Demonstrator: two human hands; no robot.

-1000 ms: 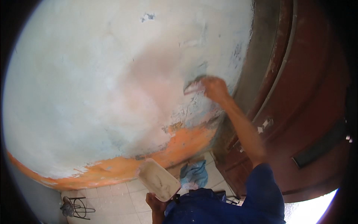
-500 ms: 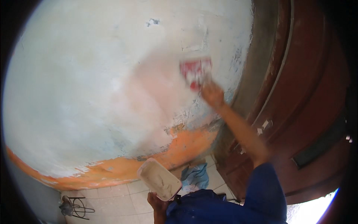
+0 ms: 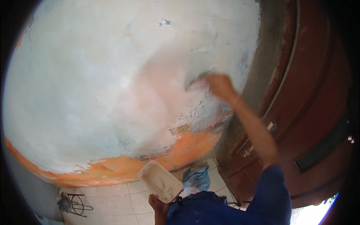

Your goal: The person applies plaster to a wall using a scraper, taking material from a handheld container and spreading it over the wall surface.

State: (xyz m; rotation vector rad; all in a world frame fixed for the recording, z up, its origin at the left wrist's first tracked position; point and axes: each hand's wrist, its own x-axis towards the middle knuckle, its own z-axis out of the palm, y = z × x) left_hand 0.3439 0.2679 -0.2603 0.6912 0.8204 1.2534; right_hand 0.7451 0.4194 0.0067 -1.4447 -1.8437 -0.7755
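Observation:
My right hand (image 3: 222, 85) is closed round a wide putty knife (image 3: 197, 83), smeared by motion, its blade edge-on at the patchy white wall (image 3: 82, 82). Whether the blade touches the wall I cannot tell. Low in front of me, my left hand (image 3: 159, 204) grips the near end of a rectangular plastic tub (image 3: 151, 168). Pale putty (image 3: 167, 185) lies inside the tub, thickest toward the near end. Around the knife the wall shows rough, greyish spots and flaking patches.
Bare orange paint (image 3: 195, 144) runs along the wall's foot. A dark red door (image 3: 300, 112) with its frame stands to the right. On the tiled floor (image 3: 112, 200) lie a blue cloth (image 3: 197, 178) and, at the left, a small metal stand (image 3: 77, 205).
My right hand has shifted slightly right, and the knife has turned from showing its red, putty-smeared face to nearly edge-on. My left hand and the tub stay in place.

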